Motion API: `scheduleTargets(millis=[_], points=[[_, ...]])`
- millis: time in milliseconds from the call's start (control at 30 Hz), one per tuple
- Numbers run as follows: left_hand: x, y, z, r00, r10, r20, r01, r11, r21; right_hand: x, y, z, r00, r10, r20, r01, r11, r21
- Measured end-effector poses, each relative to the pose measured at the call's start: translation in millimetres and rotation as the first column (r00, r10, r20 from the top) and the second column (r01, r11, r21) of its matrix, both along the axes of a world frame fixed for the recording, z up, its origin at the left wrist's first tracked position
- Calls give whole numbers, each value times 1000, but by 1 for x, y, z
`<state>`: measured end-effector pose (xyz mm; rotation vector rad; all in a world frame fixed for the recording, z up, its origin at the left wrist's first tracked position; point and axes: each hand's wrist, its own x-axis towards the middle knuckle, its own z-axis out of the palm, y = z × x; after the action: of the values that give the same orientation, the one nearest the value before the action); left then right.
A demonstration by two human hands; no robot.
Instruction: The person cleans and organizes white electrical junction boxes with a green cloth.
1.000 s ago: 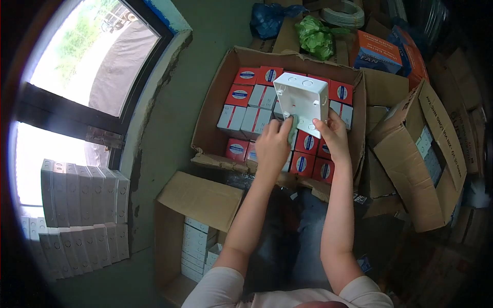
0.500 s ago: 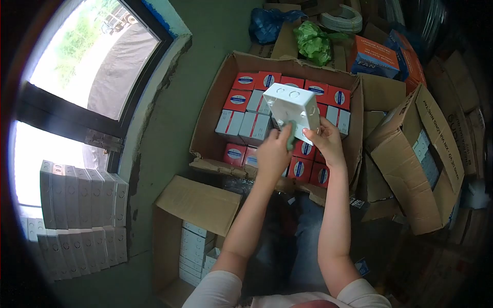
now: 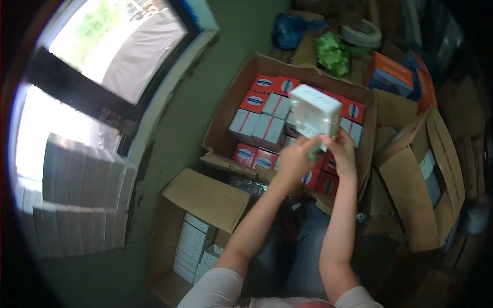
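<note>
A white plastic electrical back box (image 3: 313, 115) is held up tilted over the large carton, its open, hollow side partly facing me. My right hand (image 3: 343, 154) is closed on the lower right edge of the back box. My left hand (image 3: 296, 161) is closed near its bottom edge, around a small green thing (image 3: 315, 152) that is blurred and mostly hidden by the fingers. Below the hands, the large open carton (image 3: 226, 120) holds rows of small red boxes (image 3: 254, 101) and grey-white boxes (image 3: 268, 130).
Stacked white back boxes (image 3: 84, 174) stand by the window at left. An open carton (image 3: 205, 197) with white boxes is at lower left, another carton (image 3: 405, 179) at right. Behind lie a green bag (image 3: 333, 54), a blue bag (image 3: 295, 32), a coil (image 3: 361, 35) and an orange-blue box (image 3: 390, 74).
The head view has shifted, so the scene sits further right. My left hand has drawn back from inside the back box to its lower edge. My right hand still holds the box.
</note>
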<state>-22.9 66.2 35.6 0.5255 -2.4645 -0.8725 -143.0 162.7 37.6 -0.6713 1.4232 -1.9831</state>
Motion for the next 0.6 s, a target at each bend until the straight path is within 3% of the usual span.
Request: scheduleTargets(millis=[100,133,200,267,400,467,567,600], points=[[-2,12,0,977,-43,-208,75,986,146,-3,-2,-6,988,-49,144,64,993,-98],[3,9,9,994,-50,-96,66,981,181,0,-3,-5,981,-46,191,72,989,-128],[21,0,17,997,-28,-67,38,987,156,15,-8,-1,961,-118,249,153,980,-125],[49,-2,34,996,81,-36,-71,974,214,20,-14,-9,979,-121,164,137,986,-93],[132,15,34,910,304,-282,-215,928,304,51,-35,14,988,-123,-97,120,992,-39],[195,37,43,898,316,-308,-206,917,341,75,-49,38,960,-77,-268,87,996,25],[292,77,52,932,350,-96,-320,918,236,139,-78,127,864,12,-504,-44,998,-51],[322,90,52,929,368,-37,-353,911,214,151,-91,149,758,26,-652,-85,995,-60]])
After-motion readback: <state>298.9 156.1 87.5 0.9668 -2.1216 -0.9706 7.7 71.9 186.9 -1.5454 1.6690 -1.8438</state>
